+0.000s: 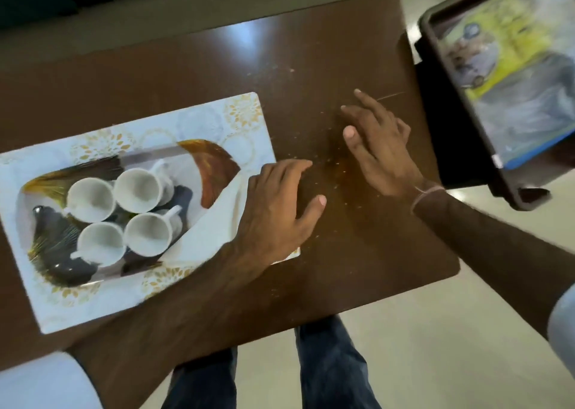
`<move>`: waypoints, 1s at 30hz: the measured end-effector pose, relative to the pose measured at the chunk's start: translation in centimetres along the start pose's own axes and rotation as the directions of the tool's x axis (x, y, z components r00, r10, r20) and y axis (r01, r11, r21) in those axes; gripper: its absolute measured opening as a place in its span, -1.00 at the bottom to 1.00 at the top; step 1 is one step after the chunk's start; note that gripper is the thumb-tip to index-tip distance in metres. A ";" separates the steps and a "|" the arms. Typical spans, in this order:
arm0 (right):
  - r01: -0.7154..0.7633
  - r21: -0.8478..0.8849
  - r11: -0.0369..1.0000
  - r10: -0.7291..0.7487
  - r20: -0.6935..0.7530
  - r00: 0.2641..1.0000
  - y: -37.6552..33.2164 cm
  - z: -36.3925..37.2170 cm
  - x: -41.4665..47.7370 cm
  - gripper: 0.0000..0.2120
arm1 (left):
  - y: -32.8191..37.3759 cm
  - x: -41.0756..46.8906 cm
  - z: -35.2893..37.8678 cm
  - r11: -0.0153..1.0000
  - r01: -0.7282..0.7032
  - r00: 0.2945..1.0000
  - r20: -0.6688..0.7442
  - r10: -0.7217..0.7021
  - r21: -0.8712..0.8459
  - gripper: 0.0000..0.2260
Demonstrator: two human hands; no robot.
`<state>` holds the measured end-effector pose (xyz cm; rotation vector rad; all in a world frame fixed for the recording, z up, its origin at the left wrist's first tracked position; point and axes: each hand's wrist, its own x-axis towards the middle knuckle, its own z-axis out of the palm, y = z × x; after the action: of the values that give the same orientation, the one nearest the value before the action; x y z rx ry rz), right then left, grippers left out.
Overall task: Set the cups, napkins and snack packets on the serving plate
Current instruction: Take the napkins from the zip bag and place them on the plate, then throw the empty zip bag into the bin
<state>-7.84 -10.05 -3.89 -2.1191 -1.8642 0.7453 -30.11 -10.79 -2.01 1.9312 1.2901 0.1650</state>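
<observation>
A white rectangular serving plate [214,119] with gold flower patterns lies on the left of the brown table. Several white cups [137,190] stand grouped in its middle. A white napkin [214,222] lies folded along the plate's right side. My left hand [277,209] rests flat over the plate's right edge and the table, fingers spread, holding nothing. My right hand [379,147] hovers flat over the bare tabletop to the right, fingers apart and empty. No snack packets are clearly in the plate.
The brown table [186,66] shows scattered crumbs near my hands. A dark-rimmed tray [460,103] holding yellow and blue packets [510,47] sits tilted at the upper right, past the table's edge. My legs and pale floor show below the table's front edge.
</observation>
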 end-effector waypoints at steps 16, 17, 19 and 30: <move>-0.542 0.346 0.766 0.629 -0.576 0.522 22.4 -11.2 -5.3 -0.69 | 21.1 20.5 13.4 0.923 -0.369 0.921 0.182 0.346 0.112 -0.59; -0.545 0.403 0.735 0.666 -0.581 0.468 23.3 -11.6 -5.5 -0.68 | 22.4 21.2 14.4 0.916 -0.385 0.913 0.192 0.360 0.111 -0.58; -0.503 0.562 0.656 0.750 -0.556 0.357 24.6 -12.2 -5.5 -0.65 | 24.5 21.9 16.5 0.905 -0.412 0.901 0.198 0.386 0.109 -0.54; 0.085 0.957 -0.279 0.763 0.167 0.624 27.4 -15.5 -2.2 -0.69 | 31.1 23.5 20.8 0.917 -0.306 0.952 -0.055 0.302 -0.255 -0.73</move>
<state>23.44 -14.32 -3.54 -1.2895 0.2609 0.9502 14.00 -7.79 -2.46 1.8902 0.9165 0.4833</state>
